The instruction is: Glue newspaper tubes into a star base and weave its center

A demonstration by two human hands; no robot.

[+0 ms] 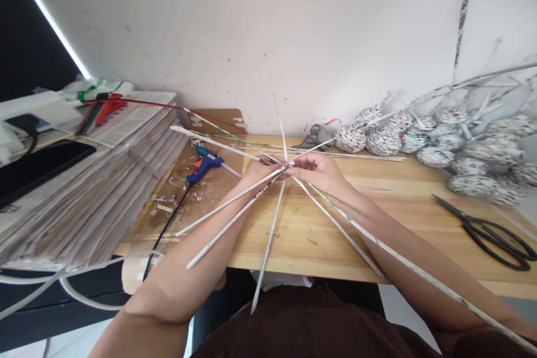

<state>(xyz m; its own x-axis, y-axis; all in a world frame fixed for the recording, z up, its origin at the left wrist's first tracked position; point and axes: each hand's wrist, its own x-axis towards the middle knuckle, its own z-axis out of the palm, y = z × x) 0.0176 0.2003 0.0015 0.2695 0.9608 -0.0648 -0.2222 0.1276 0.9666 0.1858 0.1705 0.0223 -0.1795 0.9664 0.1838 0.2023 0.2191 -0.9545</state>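
Thin rolled-paper sticks (271,240) cross at one point and fan out in several directions, held above the wooden table. My left hand (260,172) closes on the crossing from the left. On its other side, my right hand (318,170) pinches the crossing with bent fingers, its thumb near the middle. One long paper stick (380,243), white with a green stretch, runs from the crossing past my right forearm to the lower right. Part of the crossing is hidden by my fingers.
A blue glue gun (204,166) lies among paper scraps on a brown board at left. Stacked newspapers (104,184) bear a black phone (50,168) and red-handled scissors (109,107). Woven paper balls (384,140) stand at right, near black scissors (489,232). A white wall rises behind.
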